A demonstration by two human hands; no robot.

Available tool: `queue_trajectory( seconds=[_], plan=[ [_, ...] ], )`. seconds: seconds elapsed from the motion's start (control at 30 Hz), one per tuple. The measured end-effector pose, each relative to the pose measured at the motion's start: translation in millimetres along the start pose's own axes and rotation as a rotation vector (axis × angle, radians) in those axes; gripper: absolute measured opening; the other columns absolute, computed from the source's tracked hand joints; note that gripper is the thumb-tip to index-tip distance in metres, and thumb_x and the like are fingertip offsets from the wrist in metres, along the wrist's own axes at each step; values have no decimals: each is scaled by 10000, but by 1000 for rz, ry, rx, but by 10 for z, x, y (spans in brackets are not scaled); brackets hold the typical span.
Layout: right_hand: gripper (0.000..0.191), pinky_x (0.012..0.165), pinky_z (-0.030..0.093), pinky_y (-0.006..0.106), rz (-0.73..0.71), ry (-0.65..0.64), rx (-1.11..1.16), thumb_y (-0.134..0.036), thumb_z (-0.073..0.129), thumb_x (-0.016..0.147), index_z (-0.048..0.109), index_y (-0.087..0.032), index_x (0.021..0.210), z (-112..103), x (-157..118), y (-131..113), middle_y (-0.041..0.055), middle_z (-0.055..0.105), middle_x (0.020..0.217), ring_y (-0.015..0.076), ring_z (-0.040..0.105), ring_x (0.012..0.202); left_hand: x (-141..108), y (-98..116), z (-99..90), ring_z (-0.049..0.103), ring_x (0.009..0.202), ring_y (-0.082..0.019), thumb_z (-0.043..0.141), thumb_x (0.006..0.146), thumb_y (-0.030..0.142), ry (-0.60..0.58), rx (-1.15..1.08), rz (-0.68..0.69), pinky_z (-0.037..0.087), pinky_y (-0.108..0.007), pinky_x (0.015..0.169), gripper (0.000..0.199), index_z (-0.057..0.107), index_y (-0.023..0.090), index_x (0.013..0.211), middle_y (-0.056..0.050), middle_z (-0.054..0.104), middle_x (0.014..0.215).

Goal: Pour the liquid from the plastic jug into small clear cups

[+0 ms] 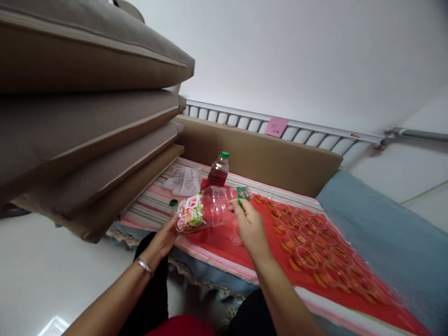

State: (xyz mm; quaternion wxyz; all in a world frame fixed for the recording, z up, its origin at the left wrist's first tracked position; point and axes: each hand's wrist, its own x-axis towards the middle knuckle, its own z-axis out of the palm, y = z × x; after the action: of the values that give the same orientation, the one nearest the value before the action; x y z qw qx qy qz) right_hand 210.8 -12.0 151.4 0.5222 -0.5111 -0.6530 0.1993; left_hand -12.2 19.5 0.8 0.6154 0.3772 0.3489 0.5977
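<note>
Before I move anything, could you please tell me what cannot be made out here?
All in the head view:
- Left hand: fingertips hidden by the held bottle.
- Green-capped bottle: base hidden behind the held bottle.
- Pink note: writing too small to read.
- Rightmost cups: blurred.
- Cushion stack: cut off by the left edge.

Your striped cloth [146, 210] carries a red sheet [221, 248], with rows of clear cups [322, 251] to the right; left lie a crinkled plastic bag [185, 182] and green cap [173, 202].
</note>
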Motion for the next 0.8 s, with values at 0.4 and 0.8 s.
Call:
queue_trajectory(
  seconds=[0.4, 0.8],
  plan=[
    [86, 750, 486, 348, 91, 40, -43, -270, 483, 830, 487, -219, 900, 395, -546, 697, 54, 622, 800, 216, 615, 783, 34, 174, -300, 671, 1009, -277, 853, 575, 397, 196, 102, -69, 498, -363, 918, 594, 701, 114, 1075, -114, 738, 1059],
    [61, 732, 486, 331, 142, 219, 36, -277, 476, 858, 489, -223, 881, 515, -576, 938, 51, 630, 795, 210, 622, 775, 117, 191, -318, 621, 1117, -289, 841, 574, 417, 279, 286, -30, 463, -396, 999, 549, 701, 129, 1021, -103, 717, 1085]
  ],
)
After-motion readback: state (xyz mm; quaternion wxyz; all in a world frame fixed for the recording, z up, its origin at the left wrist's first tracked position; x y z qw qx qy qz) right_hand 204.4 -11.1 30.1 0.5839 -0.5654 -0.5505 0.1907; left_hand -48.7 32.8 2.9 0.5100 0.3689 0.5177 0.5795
